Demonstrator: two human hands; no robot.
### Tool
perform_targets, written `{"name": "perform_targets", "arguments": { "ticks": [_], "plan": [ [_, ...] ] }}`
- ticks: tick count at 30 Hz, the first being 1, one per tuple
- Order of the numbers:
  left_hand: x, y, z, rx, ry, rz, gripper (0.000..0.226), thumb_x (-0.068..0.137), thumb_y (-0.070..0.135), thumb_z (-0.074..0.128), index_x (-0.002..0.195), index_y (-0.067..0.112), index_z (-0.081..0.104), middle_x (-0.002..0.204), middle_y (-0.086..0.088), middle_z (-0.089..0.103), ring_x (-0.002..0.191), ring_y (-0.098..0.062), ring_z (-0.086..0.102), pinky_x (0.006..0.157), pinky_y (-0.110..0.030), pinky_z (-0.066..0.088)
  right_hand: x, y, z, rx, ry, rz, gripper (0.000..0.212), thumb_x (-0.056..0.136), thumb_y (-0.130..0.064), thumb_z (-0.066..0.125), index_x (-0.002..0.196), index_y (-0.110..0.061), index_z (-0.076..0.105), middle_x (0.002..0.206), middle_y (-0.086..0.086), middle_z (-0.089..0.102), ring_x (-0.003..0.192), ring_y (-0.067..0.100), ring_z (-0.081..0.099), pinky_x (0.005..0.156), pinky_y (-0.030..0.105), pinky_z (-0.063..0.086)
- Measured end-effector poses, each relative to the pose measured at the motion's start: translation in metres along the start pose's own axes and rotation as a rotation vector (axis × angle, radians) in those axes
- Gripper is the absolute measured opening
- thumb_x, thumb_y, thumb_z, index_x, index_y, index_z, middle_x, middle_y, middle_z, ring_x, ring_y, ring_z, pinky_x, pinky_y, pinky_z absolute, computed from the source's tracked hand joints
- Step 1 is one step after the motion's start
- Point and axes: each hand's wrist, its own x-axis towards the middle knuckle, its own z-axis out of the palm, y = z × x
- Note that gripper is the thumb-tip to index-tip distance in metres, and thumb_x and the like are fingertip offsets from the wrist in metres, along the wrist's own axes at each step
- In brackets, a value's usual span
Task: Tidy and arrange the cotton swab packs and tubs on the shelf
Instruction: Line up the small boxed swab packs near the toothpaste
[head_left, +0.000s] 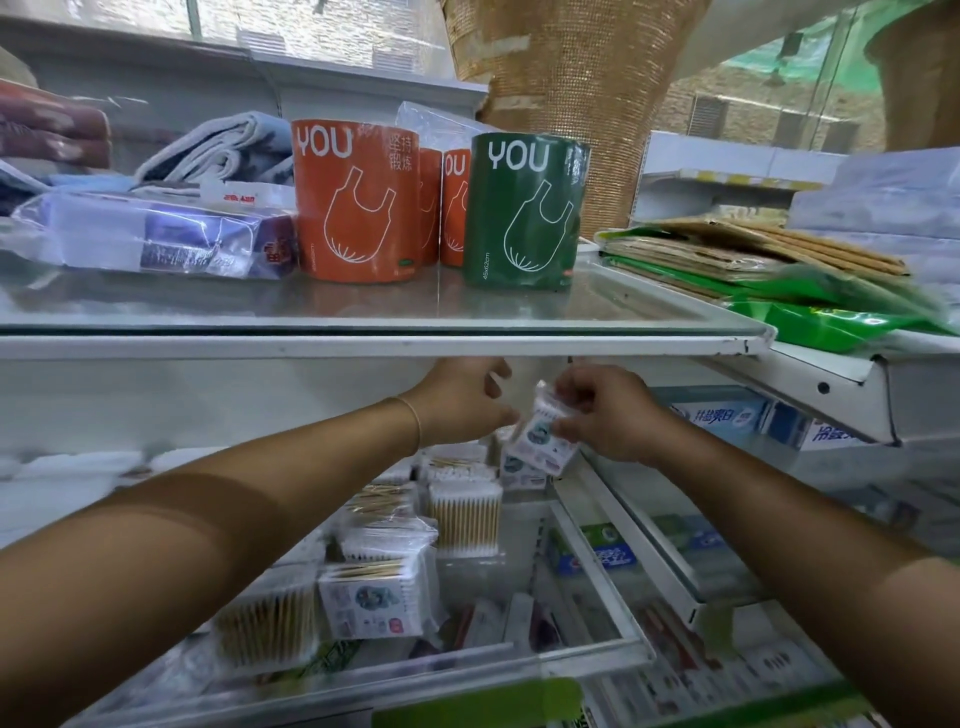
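Cotton swab pack (540, 436) is held up in the air under the upper shelf's edge (363, 345), above the back of the swab shelf (597, 577). The right hand (608, 415) pinches it from 3 o'clock, fingers curled on its upper half. Its long axis runs roughly 12 to 6, a little tilted.

The left hand (462, 395) sits at 9 o'clock of the pack, fingers loosely spread and holding nothing; whether its thumb touches the pack's edge I cannot tell.

The likely place for it lies at 6 to 7 o'clock below the hands, beside the back row of packs (457, 467) and behind the wooden-stick tub (465, 514), so the right hand is the nearer one.

The shelf's rear is hidden by both hands, and the near packs are blurred.
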Motion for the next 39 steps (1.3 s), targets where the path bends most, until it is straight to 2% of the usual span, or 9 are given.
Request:
{"name": "perform_targets", "arguments": {
  "ticks": [3,6,9,14,18,30,35,39],
  "plan": [
    [0.002,-0.001,0.006,0.131,-0.039,0.109,0.045,0.083,0.026,0.076,0.124,0.013,0.061,0.108,-0.001,0.068,0.093,-0.012,0.062,0.083,-0.019,0.048,0.005,0.001,0.012,-0.235,-0.107,-0.061,0.039,0.078,-0.018,0.082,0.114,-0.022,0.068,0.103,-0.004,0.064,0.094,0.015,0.062,0.080,0.028,0.051],
    [0.002,-0.005,0.014,0.222,-0.058,0.158,0.043,0.084,0.025,0.075,0.123,0.013,0.063,0.108,-0.001,0.069,0.093,-0.013,0.063,0.083,-0.020,0.048,0.006,-0.004,0.020,-0.383,-0.184,-0.136,0.040,0.079,-0.020,0.081,0.116,-0.024,0.068,0.108,-0.004,0.063,0.099,0.015,0.061,0.090,0.033,0.051],
    [0.004,-0.007,0.020,0.308,-0.080,0.184,0.033,0.084,0.028,0.072,0.113,0.013,0.069,0.103,-0.002,0.071,0.091,-0.015,0.064,0.081,-0.025,0.050,0.009,-0.003,0.028,-0.453,-0.213,-0.197,0.038,0.081,-0.022,0.079,0.117,-0.025,0.068,0.110,-0.003,0.062,0.100,0.016,0.059,0.086,0.031,0.049],
    [0.007,-0.010,0.028,0.399,-0.092,0.163,0.025,0.085,0.032,0.068,0.101,0.012,0.074,0.094,-0.005,0.072,0.084,-0.022,0.064,0.076,-0.031,0.051,0.015,0.001,0.041,-0.451,-0.195,-0.228,0.038,0.079,-0.024,0.080,0.115,-0.023,0.070,0.109,0.000,0.066,0.098,0.018,0.061,0.083,0.032,0.052],
    [0.009,-0.014,0.029,0.457,-0.129,0.140,0.017,0.080,0.021,0.068,0.095,0.016,0.075,0.091,-0.005,0.073,0.083,-0.023,0.065,0.079,-0.036,0.053,0.019,0.008,0.045,-0.466,-0.163,-0.236,0.040,0.079,-0.027,0.080,0.118,-0.026,0.067,0.112,0.001,0.063,0.104,0.019,0.057,0.087,0.035,0.050],
    [0.013,-0.020,0.036,0.504,-0.145,0.144,0.021,0.084,0.026,0.069,0.103,0.019,0.073,0.100,-0.003,0.071,0.091,-0.023,0.064,0.082,-0.034,0.052,0.017,0.006,0.043,-0.602,-0.154,-0.346,0.039,0.086,-0.031,0.071,0.124,-0.023,0.062,0.116,0.003,0.064,0.109,0.022,0.055,0.091,0.033,0.046],
    [0.010,-0.017,0.019,0.489,-0.231,0.156,0.031,0.085,0.027,0.066,0.115,0.018,0.069,0.111,-0.001,0.069,0.099,-0.020,0.062,0.090,-0.035,0.050,0.012,0.002,0.040,-0.591,-0.143,-0.301,0.052,0.084,-0.035,0.071,0.133,-0.023,0.056,0.124,0.004,0.061,0.115,0.023,0.054,0.094,0.035,0.046],
    [0.000,-0.019,0.001,0.541,-0.219,0.197,0.025,0.087,0.029,0.066,0.109,0.018,0.070,0.107,0.000,0.067,0.098,-0.019,0.059,0.089,-0.032,0.048,0.007,-0.007,0.036,-0.538,-0.092,-0.285,0.046,0.089,-0.036,0.064,0.133,-0.025,0.056,0.127,0.004,0.058,0.119,0.024,0.050,0.098,0.035,0.043]
  ]
}}
